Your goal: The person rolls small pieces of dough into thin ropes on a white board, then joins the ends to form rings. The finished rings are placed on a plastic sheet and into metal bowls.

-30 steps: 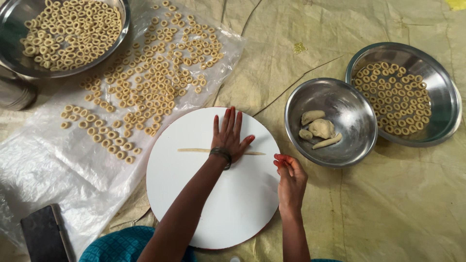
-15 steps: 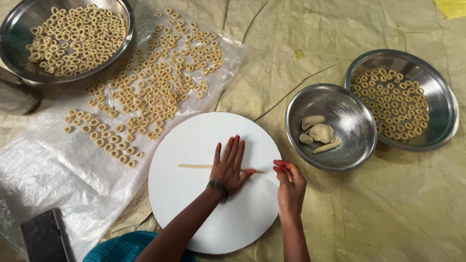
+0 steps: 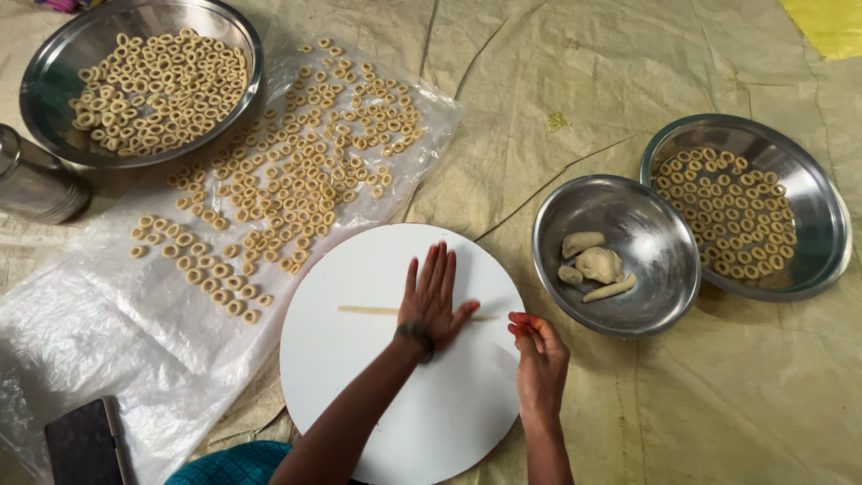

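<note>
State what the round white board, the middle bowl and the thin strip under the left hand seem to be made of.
Round white board: probably laminate or plastic, smooth and matt. Middle bowl: steel by its look, shiny with grey reflections. Thin pale strip under the left hand: soft dough, apparently, matching the beige lumps in that bowl.

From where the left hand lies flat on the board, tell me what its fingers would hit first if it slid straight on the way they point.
The left hand points up the picture. Past the rim of the white round board, it would probably first meet the dough rings on the clear plastic sheet, near the sheet's right edge.
</note>
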